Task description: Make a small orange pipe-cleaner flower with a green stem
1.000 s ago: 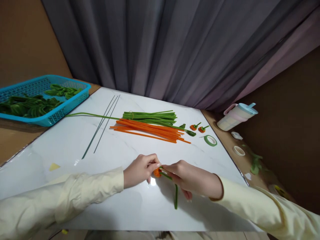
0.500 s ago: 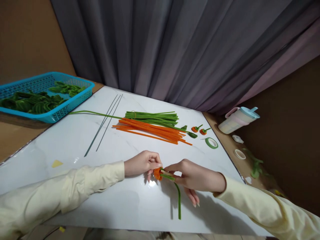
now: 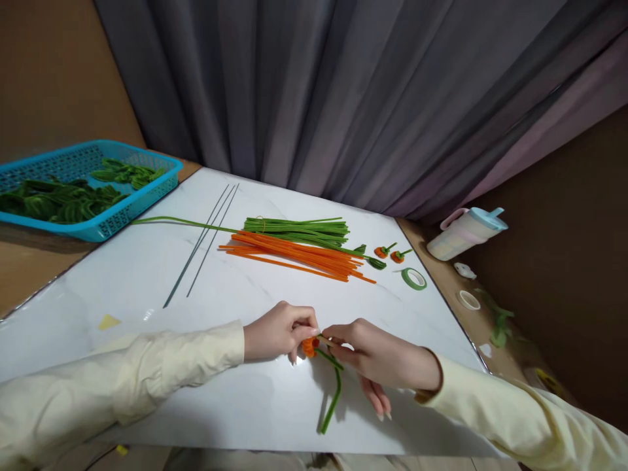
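Note:
My left hand (image 3: 279,337) pinches a small orange pipe-cleaner coil (image 3: 309,346) just above the white marble-look table (image 3: 147,288). My right hand (image 3: 375,358) pinches the green pipe-cleaner stem (image 3: 332,398) where it joins the coil. The stem's free end bends down and left toward the table's near edge. Both hands' fingers are closed on this one piece. Cream sleeves cover both arms.
Farther back lie a bundle of orange pipe cleaners (image 3: 299,256), green ones (image 3: 299,229), thin dark wires (image 3: 201,245), two small finished orange pieces (image 3: 392,252) and a green tape roll (image 3: 413,278). A blue basket (image 3: 122,216) with green pieces sits left. A lidded cup (image 3: 466,232) lies right.
The green stem's loose tail has swung from pointing straight down to slanting down-left. Both hands stayed together at the coil, shifting only slightly.

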`<act>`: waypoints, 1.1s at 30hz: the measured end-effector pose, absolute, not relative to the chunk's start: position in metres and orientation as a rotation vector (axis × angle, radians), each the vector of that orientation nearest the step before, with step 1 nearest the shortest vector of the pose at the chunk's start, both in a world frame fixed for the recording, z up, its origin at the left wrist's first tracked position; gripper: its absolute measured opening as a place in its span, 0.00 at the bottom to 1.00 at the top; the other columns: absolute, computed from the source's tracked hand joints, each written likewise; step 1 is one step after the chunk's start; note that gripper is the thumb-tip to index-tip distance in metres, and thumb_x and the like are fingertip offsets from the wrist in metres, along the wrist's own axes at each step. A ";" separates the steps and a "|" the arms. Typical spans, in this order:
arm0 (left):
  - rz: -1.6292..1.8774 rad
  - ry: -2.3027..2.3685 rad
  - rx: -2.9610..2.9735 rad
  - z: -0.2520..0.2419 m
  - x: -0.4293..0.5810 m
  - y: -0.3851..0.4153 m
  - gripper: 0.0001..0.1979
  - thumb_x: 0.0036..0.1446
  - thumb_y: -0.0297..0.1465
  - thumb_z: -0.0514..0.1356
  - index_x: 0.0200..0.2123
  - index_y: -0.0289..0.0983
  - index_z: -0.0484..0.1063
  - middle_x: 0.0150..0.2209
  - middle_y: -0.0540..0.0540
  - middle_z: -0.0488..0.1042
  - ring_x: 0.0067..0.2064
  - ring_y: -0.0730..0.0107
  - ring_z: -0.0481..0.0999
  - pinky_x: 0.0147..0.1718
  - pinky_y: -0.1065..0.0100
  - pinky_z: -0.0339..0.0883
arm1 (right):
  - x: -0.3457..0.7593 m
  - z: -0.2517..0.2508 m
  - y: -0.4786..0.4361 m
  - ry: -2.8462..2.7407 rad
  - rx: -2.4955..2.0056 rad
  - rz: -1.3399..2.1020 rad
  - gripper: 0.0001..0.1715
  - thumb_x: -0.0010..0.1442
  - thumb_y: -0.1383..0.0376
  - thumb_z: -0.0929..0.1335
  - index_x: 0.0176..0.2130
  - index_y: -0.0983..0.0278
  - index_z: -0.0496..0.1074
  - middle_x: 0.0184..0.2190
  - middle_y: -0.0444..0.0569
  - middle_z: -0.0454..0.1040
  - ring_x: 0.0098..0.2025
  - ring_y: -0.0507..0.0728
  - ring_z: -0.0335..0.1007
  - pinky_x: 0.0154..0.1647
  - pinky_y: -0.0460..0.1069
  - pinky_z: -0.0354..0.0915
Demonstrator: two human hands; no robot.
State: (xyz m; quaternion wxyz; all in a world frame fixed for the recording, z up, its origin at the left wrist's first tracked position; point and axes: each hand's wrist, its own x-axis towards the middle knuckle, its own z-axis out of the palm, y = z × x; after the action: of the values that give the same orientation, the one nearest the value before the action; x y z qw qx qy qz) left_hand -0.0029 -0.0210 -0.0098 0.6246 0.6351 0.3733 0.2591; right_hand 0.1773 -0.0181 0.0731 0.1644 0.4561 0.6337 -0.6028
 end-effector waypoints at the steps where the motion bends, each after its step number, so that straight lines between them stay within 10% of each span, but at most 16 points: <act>1: 0.591 0.850 1.447 -0.010 -0.003 -0.021 0.09 0.55 0.33 0.55 0.28 0.34 0.65 0.21 0.51 0.70 0.17 0.77 0.70 0.16 0.76 0.65 | 0.177 0.074 -0.018 1.811 1.296 -1.727 0.09 0.62 0.71 0.52 0.38 0.65 0.57 0.06 0.33 0.56 0.09 0.51 0.62 0.06 0.40 0.55; 20: 0.576 0.803 1.256 -0.011 -0.001 -0.018 0.14 0.53 0.40 0.58 0.27 0.34 0.63 0.19 0.50 0.71 0.14 0.77 0.69 0.13 0.77 0.61 | 0.186 0.074 -0.023 1.866 1.255 -1.794 0.07 0.60 0.67 0.56 0.37 0.63 0.60 0.10 0.35 0.60 0.10 0.50 0.63 0.08 0.39 0.54; 28: 0.561 0.792 1.241 -0.010 -0.003 -0.016 0.16 0.52 0.41 0.59 0.27 0.33 0.64 0.18 0.51 0.70 0.13 0.78 0.67 0.12 0.77 0.60 | 0.191 0.063 -0.030 2.476 1.211 -1.185 0.14 0.60 0.70 0.58 0.44 0.65 0.68 0.25 0.45 0.71 0.21 0.49 0.66 0.21 0.41 0.59; 33: 0.578 0.797 1.174 -0.007 -0.002 -0.014 0.15 0.49 0.40 0.61 0.27 0.33 0.65 0.16 0.53 0.67 0.14 0.77 0.68 0.12 0.77 0.61 | 0.211 0.064 -0.022 2.707 1.114 -0.718 0.20 0.54 0.50 0.67 0.33 0.66 0.71 0.21 0.45 0.70 0.20 0.50 0.63 0.22 0.44 0.54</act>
State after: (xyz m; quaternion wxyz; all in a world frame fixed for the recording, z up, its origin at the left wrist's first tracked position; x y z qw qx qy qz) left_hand -0.0024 -0.0143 -0.0072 0.7208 0.5311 0.3606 0.2616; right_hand 0.2106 -0.0215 0.0645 0.0635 0.3689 0.8963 -0.2377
